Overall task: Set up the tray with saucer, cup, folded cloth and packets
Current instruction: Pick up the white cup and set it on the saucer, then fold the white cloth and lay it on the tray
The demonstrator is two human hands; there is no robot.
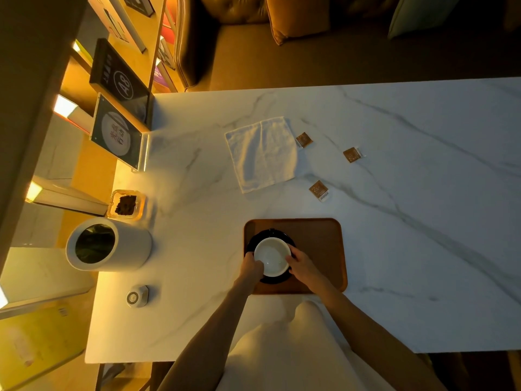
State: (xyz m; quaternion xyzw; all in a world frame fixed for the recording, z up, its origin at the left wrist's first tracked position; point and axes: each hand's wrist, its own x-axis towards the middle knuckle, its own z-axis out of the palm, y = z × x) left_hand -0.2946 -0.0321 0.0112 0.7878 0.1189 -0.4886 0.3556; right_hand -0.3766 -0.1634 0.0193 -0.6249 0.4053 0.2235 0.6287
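Note:
A brown wooden tray lies on the marble table near its front edge. On the tray's left half sits a black saucer with a white cup on it. My left hand grips the cup's left rim and my right hand grips its right rim. Farther back, a white cloth lies spread flat on the table. Three small brown packets lie loose to its right: one by the cloth's corner, one farther right, one nearer the tray.
A white cylindrical container lies at the left, with a small glass dish of dark matter behind it and a small round device in front. Upright sign stands stand at the back left. A sofa lies beyond the table.

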